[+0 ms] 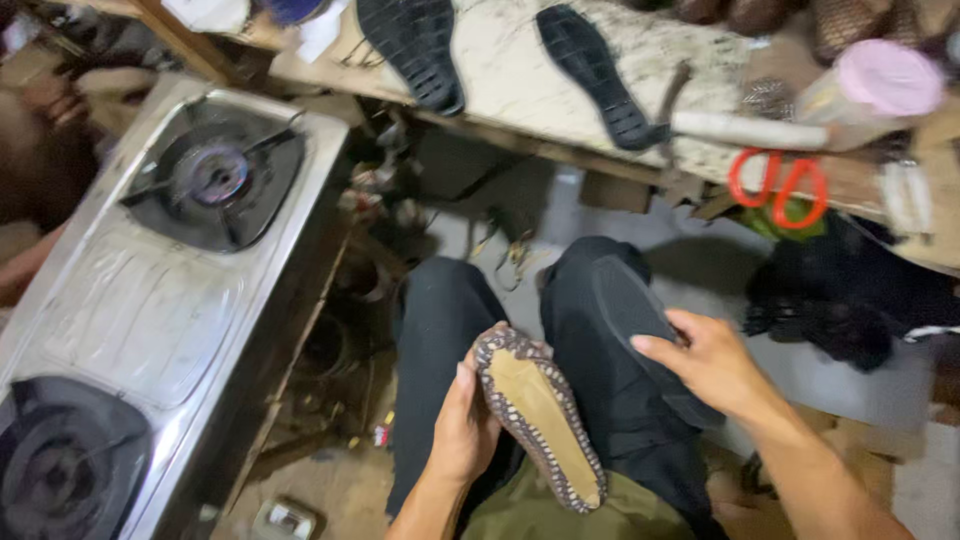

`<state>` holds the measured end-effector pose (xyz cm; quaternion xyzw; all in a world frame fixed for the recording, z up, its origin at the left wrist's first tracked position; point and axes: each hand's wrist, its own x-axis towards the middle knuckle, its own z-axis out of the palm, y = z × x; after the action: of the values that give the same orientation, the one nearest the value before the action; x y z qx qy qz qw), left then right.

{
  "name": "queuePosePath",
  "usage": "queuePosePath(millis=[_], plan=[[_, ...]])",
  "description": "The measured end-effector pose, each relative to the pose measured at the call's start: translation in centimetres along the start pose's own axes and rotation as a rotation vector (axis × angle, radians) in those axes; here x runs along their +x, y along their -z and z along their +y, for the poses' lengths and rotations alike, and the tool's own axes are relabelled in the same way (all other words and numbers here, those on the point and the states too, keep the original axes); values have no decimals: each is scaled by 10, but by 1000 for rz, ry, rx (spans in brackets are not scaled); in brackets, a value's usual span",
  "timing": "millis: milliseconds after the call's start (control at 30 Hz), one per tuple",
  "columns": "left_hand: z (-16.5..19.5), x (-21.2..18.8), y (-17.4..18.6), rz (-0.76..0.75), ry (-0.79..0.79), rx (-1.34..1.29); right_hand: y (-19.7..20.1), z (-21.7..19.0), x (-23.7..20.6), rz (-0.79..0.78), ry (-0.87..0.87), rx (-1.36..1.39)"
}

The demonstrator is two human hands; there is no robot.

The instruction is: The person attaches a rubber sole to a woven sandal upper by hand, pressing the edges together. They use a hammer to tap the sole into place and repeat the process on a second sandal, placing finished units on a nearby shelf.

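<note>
On the far right bench a pink-lidded jar [868, 88], contents unclear. Left hand [462, 432], fingers curled, grips a patterned shoe upper [538, 418], tan insole up; right hand [705, 360], fingers pressed together, pinches a black sole [630, 315].

I wear black trousers [600, 330] and an olive-green top [560, 515], my forearms bare, no sleeves showing.

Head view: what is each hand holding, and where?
Left hand grips the patterned woven shoe upper by its side edge. Right hand holds the black rubber sole at its edge.
</note>
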<state>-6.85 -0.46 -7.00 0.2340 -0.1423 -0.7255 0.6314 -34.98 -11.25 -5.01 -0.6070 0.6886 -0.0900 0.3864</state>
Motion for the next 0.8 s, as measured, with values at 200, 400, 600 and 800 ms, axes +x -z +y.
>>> queuePosePath(millis=[200, 400, 600, 800], plan=[[18, -4, 9, 28, -42, 49, -18, 3, -47, -237, 79, 815], [30, -7, -1, 14, -55, 311, -70, 2, -95, -384, -15, 1102], [40, -13, -5, 151, -183, 997, -93, -1, -104, -399, -3, 1086], [37, -15, -4, 79, -143, 736, -102, -1, -105, -357, 71, 983]])
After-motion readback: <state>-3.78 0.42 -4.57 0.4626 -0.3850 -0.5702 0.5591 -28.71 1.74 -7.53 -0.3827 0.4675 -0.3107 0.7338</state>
